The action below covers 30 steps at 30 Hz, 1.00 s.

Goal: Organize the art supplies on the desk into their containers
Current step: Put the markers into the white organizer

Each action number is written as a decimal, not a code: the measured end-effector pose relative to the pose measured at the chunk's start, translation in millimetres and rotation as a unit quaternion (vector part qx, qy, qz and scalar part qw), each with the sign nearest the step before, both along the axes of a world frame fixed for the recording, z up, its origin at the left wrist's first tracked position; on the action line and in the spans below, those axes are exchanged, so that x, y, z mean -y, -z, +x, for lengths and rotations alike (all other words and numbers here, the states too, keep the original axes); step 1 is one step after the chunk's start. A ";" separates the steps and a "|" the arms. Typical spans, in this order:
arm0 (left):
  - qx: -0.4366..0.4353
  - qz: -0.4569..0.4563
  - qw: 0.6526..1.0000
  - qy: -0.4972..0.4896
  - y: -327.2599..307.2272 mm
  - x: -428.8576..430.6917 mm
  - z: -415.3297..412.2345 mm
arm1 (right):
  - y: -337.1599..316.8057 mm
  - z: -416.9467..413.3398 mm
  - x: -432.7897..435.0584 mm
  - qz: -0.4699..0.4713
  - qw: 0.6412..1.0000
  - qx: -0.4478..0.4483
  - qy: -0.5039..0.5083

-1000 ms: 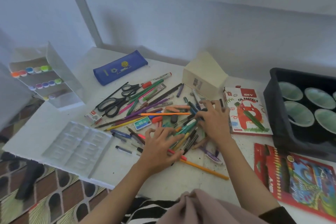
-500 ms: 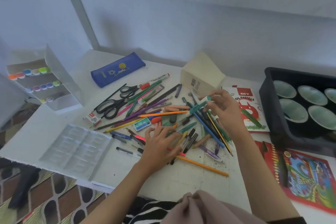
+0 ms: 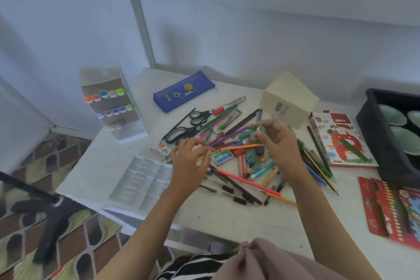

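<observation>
A loose pile of pencils, pens and markers [image 3: 241, 166] covers the middle of the white desk [image 3: 227, 216]. My right hand [image 3: 277, 145] is raised over the pile. It grips a bundle of pencils and pens [image 3: 318, 170] that slants down to the right, and its fingertips pinch a green-capped marker [image 3: 252, 133]. My left hand [image 3: 191, 163] hovers over the pile's left side with its fingers curled. Its fingertips meet at the ends of some pencils, and I cannot tell if they pinch one. Black scissors [image 3: 181, 132] lie at the pile's far left.
At the back lie a blue pencil case [image 3: 184, 91] and a cream box [image 3: 288, 100]. A clear marker rack [image 3: 109, 102] stands far left, a clear plastic tray [image 3: 145, 179] near left. Right: an oil pastels box [image 3: 341, 141], a red pencil box [image 3: 391, 209], a black crate [image 3: 375, 134] of bowls.
My right hand lifted a bundle of pencils off the pile and now also pinches a green-capped marker. My left hand rose from lying flat on the pile.
</observation>
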<state>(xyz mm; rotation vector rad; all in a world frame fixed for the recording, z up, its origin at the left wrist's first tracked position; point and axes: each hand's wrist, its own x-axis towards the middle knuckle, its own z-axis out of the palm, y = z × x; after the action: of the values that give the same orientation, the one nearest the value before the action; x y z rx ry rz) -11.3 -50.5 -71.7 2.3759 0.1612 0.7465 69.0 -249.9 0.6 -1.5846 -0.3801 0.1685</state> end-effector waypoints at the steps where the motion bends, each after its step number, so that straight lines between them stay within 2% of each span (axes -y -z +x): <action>1: 0.014 -0.004 1.000 -0.013 -4.1 -14.9 -6.0 | -0.6 -6.2 -15.7 -0.006 1.000 0.009 -0.015; 6: 0.087 -0.028 0.989 -0.119 -26.2 -86.8 -43.3 | -5.8 -37.4 -103.6 0.002 0.993 0.042 -0.107; 8: 0.110 -0.013 0.982 -0.152 -31.3 -118.4 -57.2 | -8.9 -46.6 -140.1 -0.015 0.987 0.085 -0.137; 12: 0.138 0.043 0.974 -0.176 -39.5 -169.3 -68.5 | -0.9 -49.1 -200.8 -0.104 0.950 0.235 -0.175; 15: 0.168 0.086 0.967 -0.172 -49.7 -194.3 -65.3 | 14.5 -46.2 -237.3 -0.164 0.930 0.277 -0.180; 17: 0.171 0.088 0.972 -0.137 -57.1 -203.4 -61.1 | 22.9 -43.9 -255.5 -0.191 0.924 0.284 -0.171; 20: 0.123 0.092 0.984 -0.088 -63.7 -211.0 -53.9 | 27.3 -40.7 -275.1 -0.216 0.927 0.271 -0.146; 25: 0.034 0.103 0.990 -0.087 -63.8 -220.8 -41.3 | 28.6 -36.5 -292.4 -0.282 0.926 0.227 -0.104; 30: 0.022 0.093 0.992 -0.085 -62.0 -221.0 -42.0 | 28.7 -32.8 -300.9 -0.319 0.917 0.222 -0.088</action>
<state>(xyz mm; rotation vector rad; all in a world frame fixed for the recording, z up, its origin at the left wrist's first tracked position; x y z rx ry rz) -53.3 170.5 -9.7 2.5424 0.2887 0.9296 36.2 51.0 -28.1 -2.2403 -0.8914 0.0681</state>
